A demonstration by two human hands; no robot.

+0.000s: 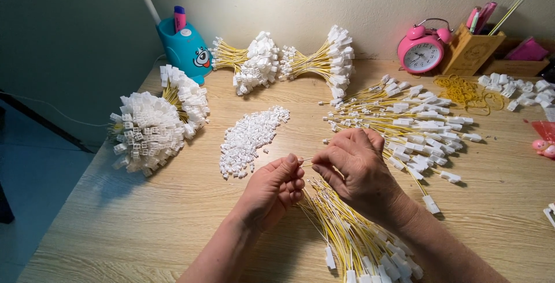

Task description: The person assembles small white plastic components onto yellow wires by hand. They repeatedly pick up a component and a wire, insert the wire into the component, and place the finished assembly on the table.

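— Two bundles of yellow wires [347,234] spread over wooden desk [144,225], white connectors [248,138] heaped nearby?

— Yes. Left hand [272,190] and right hand [352,167] pinching one thin yellow wire [305,160] between them, mid-desk.

Home desk [144,225]: alarm clock [421,53], pen holder [469,52]

Two hands, the left [272,187] and the right [352,164], are being shown. Four tied bundles of yellow wires [332,57] are being seen, two loose wire heaps [404,121], one pile of white connectors [248,138], one pink alarm clock [421,52], one blue pen holder [188,46], one wooden holder [471,52].
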